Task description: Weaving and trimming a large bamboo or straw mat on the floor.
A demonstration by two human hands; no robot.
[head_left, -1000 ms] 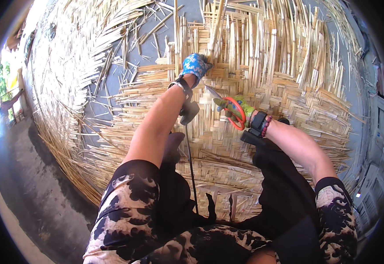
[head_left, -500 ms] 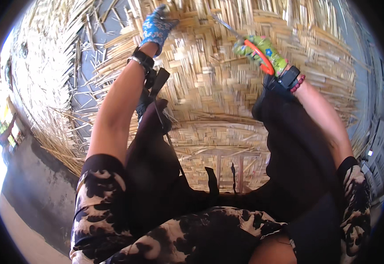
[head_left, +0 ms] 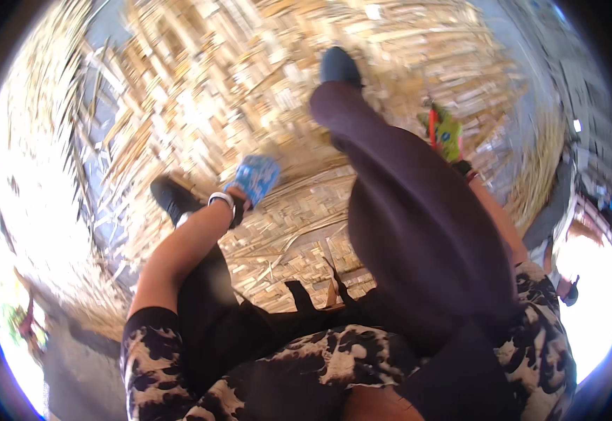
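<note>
Under me spreads a large woven mat of split bamboo strips (head_left: 250,91). My left hand (head_left: 255,179), in a blue patterned glove, is down near the mat beside my left foot; its fingers are smeared by motion. My right hand (head_left: 449,137), in a green patterned glove, is past my raised right leg, which partly hides the arm. It is closed on a tool with an orange handle (head_left: 433,126). The tool's blade does not show clearly now; the earlier view shows a narrow metal one.
My left shoe (head_left: 172,196) and right shoe (head_left: 341,67) are on the mat. Loose strip ends fringe its left side, over a grey floor (head_left: 106,24). A heap of dry strips (head_left: 541,165) lies at the right. A grey wall (head_left: 74,365) stands at lower left.
My right leg has swung forward and inward across the mat. My left hand has come back toward me; my right hand has moved lower and right with the tool. The view has turned.
</note>
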